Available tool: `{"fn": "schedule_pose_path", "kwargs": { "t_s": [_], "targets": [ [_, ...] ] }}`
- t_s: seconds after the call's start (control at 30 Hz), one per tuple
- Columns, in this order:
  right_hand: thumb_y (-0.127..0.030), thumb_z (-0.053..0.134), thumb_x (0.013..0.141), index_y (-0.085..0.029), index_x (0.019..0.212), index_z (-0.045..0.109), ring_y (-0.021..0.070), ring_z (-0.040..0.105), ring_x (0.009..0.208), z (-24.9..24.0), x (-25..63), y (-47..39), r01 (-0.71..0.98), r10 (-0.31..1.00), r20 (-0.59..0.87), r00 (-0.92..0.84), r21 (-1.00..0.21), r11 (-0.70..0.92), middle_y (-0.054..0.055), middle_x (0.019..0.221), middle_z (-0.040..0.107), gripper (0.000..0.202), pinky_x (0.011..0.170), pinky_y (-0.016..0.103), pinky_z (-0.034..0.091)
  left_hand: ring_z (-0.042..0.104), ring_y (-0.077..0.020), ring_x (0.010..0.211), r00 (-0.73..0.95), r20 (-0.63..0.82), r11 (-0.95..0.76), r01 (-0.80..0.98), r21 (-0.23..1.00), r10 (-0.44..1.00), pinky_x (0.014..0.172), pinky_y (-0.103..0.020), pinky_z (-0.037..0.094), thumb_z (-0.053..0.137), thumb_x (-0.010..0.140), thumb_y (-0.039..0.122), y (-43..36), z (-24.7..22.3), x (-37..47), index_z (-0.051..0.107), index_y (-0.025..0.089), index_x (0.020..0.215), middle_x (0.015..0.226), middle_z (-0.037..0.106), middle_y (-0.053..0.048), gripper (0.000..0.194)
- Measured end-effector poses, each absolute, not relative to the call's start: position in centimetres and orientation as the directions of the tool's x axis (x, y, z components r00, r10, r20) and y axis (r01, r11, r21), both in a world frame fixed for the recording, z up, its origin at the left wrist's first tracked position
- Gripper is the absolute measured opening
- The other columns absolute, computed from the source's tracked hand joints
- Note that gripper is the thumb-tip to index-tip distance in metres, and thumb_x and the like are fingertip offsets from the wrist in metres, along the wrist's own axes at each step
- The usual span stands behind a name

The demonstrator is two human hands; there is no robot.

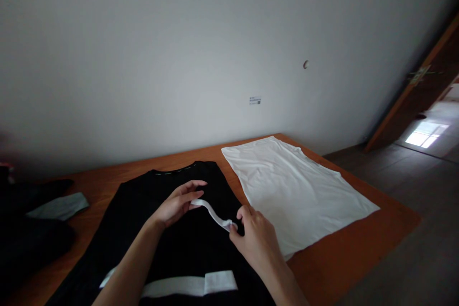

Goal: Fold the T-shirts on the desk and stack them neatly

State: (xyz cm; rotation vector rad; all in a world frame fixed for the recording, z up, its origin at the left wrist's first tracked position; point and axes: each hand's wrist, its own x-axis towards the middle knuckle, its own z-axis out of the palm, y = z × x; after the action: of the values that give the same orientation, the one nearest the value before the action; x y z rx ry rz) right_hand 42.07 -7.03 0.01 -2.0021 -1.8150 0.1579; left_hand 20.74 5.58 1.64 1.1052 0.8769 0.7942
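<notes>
A narrow white fabric strip (214,215) hangs in a slight curve between my two hands, above a black shirt (168,234) spread on the table. My left hand (180,203) pinches the strip's upper left end between thumb and fingers. At the lower right end, my right hand (254,229) grips the strip with thumb and curled forefinger. A wider white band (186,286) lies across the lower part of the black shirt, partly hidden by my left forearm. Beside the black shirt, on the right, a white garment (287,186) lies spread out.
The wooden table (376,244) stands against a grey wall (161,57). Dark cloth (32,248) and a grey piece of fabric (60,206) lie at the left. A wooden door (405,100) stands at the far right, beyond the floor.
</notes>
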Motion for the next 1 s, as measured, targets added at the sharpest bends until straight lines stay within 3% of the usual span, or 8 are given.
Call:
{"fn": "schedule_pose_path", "kwargs": {
  "t_s": [0.27,0.43,0.57,0.8,1.0],
  "targets": [
    [-0.002,0.057,0.076,-0.018,0.119,0.059,0.0228,0.073,0.088,-0.1,42.7,-7.0,0.913,0.974,0.195,0.115,-0.406,-0.026,0.008,0.101,0.075,0.046,0.073,0.027,0.047,0.056,-0.0093,0.060,0.339,-0.209,0.245,-0.067,0.967,0.917,0.060,-0.024,0.050,0.085,0.060,0.032,5.9,1.6,21.0,0.071,0.020,0.102,0.073,0.059,0.004,0.046],
    [-0.008,0.054,0.082,-0.020,0.106,0.069,0.0238,0.072,0.090,0.8,42.9,-7.2,0.914,0.981,0.179,0.077,-0.405,0.002,0.008,0.097,0.075,0.031,0.077,0.031,0.050,0.045,-0.0080,0.049,0.205,-0.229,0.225,0.042,0.973,0.952,0.047,-0.020,0.033,0.072,0.060,0.028,6.6,0.6,21.3,0.069,0.018,0.087,0.057,0.050,0.007,0.029],
    [-0.012,0.055,0.083,-0.020,0.099,0.074,0.0262,0.067,0.095,1.3,43.3,-7.4,0.934,0.979,0.202,-0.002,-0.349,0.075,0.009,0.096,0.071,0.025,0.085,0.036,0.051,0.038,-0.0083,0.048,0.155,-0.213,0.197,0.115,0.974,0.965,0.046,-0.022,0.026,0.065,0.057,0.028,6.7,0.4,21.5,0.069,0.018,0.080,0.054,0.045,0.008,0.026],
    [-0.007,0.057,0.082,-0.020,0.124,0.067,0.0261,0.061,0.109,1.1,43.6,-7.8,0.890,0.968,0.220,-0.123,-0.408,0.206,0.010,0.115,0.065,0.045,0.097,0.040,0.049,0.038,-0.0109,0.050,0.134,-0.185,0.153,0.221,0.963,0.974,0.048,-0.025,0.027,0.057,0.057,0.029,6.6,0.6,21.4,0.070,0.019,0.080,0.055,0.044,0.007,0.029],
    [-0.013,0.065,0.084,-0.023,0.119,0.070,0.0288,0.057,0.122,1.0,43.7,-7.7,0.865,0.961,0.199,-0.190,-0.429,0.260,0.011,0.128,0.064,0.037,0.104,0.046,0.046,0.042,-0.0124,0.051,0.103,-0.159,0.110,0.374,0.921,0.982,0.049,-0.026,0.031,0.055,0.061,0.028,7.0,-0.1,21.1,0.071,0.019,0.080,0.057,0.050,0.005,0.026]
  ]
}}
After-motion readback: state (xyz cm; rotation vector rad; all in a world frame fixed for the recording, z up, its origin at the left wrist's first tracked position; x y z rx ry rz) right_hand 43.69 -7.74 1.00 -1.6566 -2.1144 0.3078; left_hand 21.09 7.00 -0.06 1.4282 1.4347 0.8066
